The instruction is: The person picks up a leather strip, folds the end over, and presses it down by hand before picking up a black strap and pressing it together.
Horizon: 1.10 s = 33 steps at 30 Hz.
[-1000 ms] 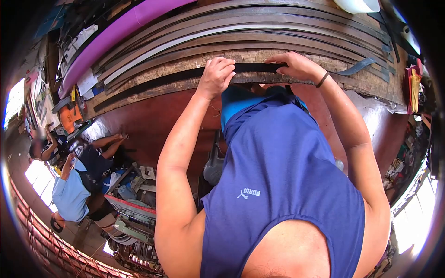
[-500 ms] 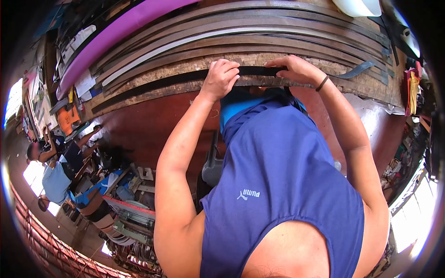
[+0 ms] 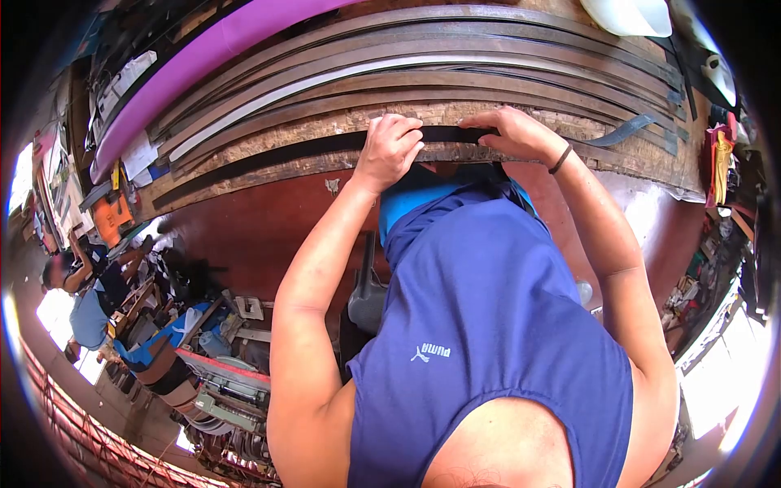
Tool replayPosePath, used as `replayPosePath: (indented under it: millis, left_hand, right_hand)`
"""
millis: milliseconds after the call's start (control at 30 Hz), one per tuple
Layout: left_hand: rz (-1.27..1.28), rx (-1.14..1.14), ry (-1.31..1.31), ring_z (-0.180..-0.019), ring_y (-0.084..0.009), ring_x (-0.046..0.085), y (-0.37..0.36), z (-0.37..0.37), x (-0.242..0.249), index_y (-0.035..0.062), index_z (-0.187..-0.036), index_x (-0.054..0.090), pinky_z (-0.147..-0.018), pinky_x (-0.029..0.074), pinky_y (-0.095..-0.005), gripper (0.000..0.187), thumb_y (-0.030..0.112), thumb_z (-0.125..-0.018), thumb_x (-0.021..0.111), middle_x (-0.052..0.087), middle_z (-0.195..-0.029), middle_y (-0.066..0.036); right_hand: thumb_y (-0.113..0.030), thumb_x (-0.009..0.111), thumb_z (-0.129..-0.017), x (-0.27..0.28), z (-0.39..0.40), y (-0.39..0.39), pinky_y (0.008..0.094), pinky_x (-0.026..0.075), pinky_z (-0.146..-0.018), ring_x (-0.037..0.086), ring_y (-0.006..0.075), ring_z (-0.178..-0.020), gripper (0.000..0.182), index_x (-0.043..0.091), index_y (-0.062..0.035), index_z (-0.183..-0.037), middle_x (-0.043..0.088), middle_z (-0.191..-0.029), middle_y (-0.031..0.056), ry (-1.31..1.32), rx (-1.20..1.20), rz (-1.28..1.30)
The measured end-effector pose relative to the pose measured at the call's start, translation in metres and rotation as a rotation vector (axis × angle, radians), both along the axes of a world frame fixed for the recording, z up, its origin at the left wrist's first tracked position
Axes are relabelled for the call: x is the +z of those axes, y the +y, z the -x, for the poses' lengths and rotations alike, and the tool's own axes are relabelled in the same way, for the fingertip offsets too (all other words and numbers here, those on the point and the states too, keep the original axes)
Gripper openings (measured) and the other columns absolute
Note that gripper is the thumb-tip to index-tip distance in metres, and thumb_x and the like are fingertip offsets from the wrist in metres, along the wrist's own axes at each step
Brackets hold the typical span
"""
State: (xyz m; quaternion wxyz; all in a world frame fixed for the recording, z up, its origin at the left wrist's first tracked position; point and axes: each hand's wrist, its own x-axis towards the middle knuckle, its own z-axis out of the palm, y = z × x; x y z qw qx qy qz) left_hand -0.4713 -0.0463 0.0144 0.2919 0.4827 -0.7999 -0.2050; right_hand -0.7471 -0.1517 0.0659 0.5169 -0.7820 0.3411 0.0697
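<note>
A long black strip [image 3: 285, 154] lies along the front edge of the worn wooden table [image 3: 455, 111]. My left hand [image 3: 390, 150] is closed on the strip, its fingers curled together near the middle. To the right, my right hand [image 3: 512, 132] has thumb and fingers closed around the strip's right part. Behind both hands, several brown and grey strips [image 3: 342, 75] run across the table, with one white strip [image 3: 268, 102] among them. A grey-blue strip end [image 3: 625, 130] curls up right of my right hand.
A purple roll [image 3: 195, 65] spans the back left. At the back right are a white container [image 3: 626, 15] and a red and yellow cloth [image 3: 720, 163]. Another person [image 3: 89, 313] is at the far left, beside a cluttered bench with a machine [image 3: 228, 390].
The view has shifted slightly. My right hand has moved a little left along the black strip, nearer my left hand. My left hand stays closed on it.
</note>
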Motion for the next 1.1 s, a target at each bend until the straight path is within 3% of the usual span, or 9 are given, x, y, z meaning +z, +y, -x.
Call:
replayPosePath:
  millis: [367,567,667,767,900,1100]
  left_hand:
    - [0.006,-0.019,-0.010,-0.108,-0.0244,0.061,-0.007,0.028,-0.002,0.0095,-0.096,0.068,-0.093,0.044,-0.0426,0.018,0.015,-0.081,0.076,0.067,-0.112,-0.003]
    - [-0.006,-0.014,-0.008,-0.107,-0.0244,0.061,-0.008,0.039,0.004,0.0095,-0.095,0.068,-0.092,0.044,-0.0425,0.017,0.015,-0.081,0.076,0.067,-0.109,-0.003]
    - [0.007,-0.019,-0.019,-0.106,-0.0244,0.061,-0.010,0.040,0.001,0.0099,-0.095,0.068,-0.092,0.044,-0.0425,0.017,0.015,-0.081,0.076,0.067,-0.109,-0.003]
    - [0.010,-0.030,-0.015,-0.106,-0.0248,0.061,-0.010,0.039,-0.002,0.0103,-0.095,0.069,-0.091,0.045,-0.0426,0.017,0.015,-0.081,0.076,0.068,-0.108,-0.003]
    - [0.023,-0.034,0.004,-0.102,-0.0273,0.063,-0.012,0.041,0.002,0.0085,-0.094,0.069,-0.089,0.046,-0.0422,0.016,0.013,-0.081,0.077,0.069,-0.106,-0.005]
    - [0.029,-0.037,-0.010,-0.102,-0.0266,0.063,-0.012,0.042,0.003,0.0094,-0.094,0.069,-0.088,0.045,-0.0418,0.016,0.014,-0.081,0.077,0.069,-0.106,-0.004]
  right_hand:
    - [-0.005,0.067,-0.084,-0.003,0.001,0.002,0.0435,0.052,-0.098,0.065,0.0380,-0.114,0.048,0.065,-0.0050,-0.132,0.070,-0.123,0.0190,0.010,-0.007,0.021]
    - [-0.010,0.066,-0.083,-0.014,0.005,0.006,0.0467,0.053,-0.093,0.068,0.0391,-0.106,0.047,0.067,-0.0115,-0.130,0.072,-0.113,0.0192,-0.062,-0.024,0.075]
    - [-0.007,0.067,-0.086,0.001,0.003,0.000,0.0451,0.052,-0.096,0.066,0.0392,-0.110,0.050,0.063,-0.0082,-0.136,0.070,-0.121,0.0201,0.028,-0.007,-0.015]
    - [-0.010,0.069,-0.087,0.007,0.013,0.000,0.0458,0.053,-0.093,0.068,0.0393,-0.107,0.049,0.062,-0.0090,-0.135,0.072,-0.115,0.0207,0.026,-0.044,0.031]
    - [-0.011,0.071,-0.087,0.008,0.040,-0.010,0.0451,0.054,-0.081,0.070,0.0363,-0.093,0.038,0.063,-0.0059,-0.123,0.073,-0.098,0.0176,0.104,-0.043,0.080]
    - [-0.007,0.067,-0.088,0.008,0.059,-0.010,0.0416,0.053,-0.081,0.070,0.0300,-0.090,0.037,0.064,-0.0070,-0.125,0.073,-0.098,0.0157,0.061,-0.044,-0.002]
